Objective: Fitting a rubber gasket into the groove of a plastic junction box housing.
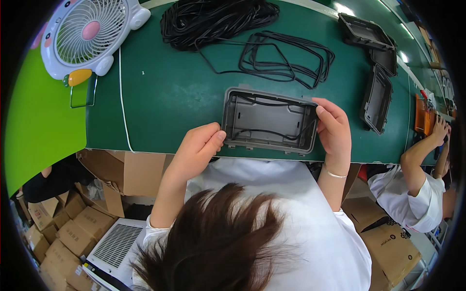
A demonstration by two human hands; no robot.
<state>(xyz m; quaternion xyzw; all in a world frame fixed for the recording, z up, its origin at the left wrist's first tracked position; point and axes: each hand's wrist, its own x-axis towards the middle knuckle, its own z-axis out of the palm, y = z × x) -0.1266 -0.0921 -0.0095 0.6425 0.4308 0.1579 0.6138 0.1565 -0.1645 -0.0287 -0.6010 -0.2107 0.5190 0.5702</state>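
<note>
A dark grey plastic case half (pixel 269 119) lies at the front of the green table, its hollow side up. Along its inner walls runs a thin black cord (pixel 264 132), loose in the middle. My left hand (pixel 200 145) pinches the case's left edge between thumb and curled fingers. At the opposite end, my right hand (pixel 334 125) grips the right edge, thumb over the rim near the upper corner. Fingers under the rim are hidden on both sides.
Behind the case lie a flat loop of black cord (pixel 291 60) and a big black cable bundle (pixel 218 19). More grey case parts (pixel 377 99) sit at the right. A white fan (pixel 90 36) stands far left. Another person's hands (pixel 441 128) work beside an orange bin (pixel 423 116).
</note>
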